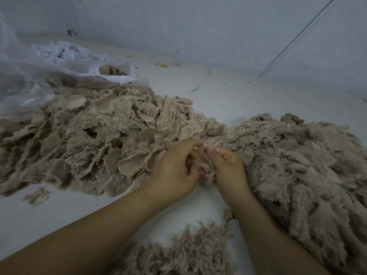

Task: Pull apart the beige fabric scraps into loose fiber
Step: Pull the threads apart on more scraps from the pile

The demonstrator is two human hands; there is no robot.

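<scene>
Gripping one beige scrap [202,165] mid-frame, left hand [174,167] and right hand [228,167] both pinching it | scrap pile [95,139] left | fluffy fiber [297,159] right

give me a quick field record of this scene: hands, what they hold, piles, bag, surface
left hand: left hand pinches a beige scrap between both hands
right hand: right hand pinches the same scrap from the other side
scrap pile: big pile with flat fabric pieces, left of the hands
fluffier heap: heap on the right, against the right forearm
near tuft: loose fiber by the forearms
bag: clear plastic bag far left, beige scraps inside
surface: white surface
</scene>
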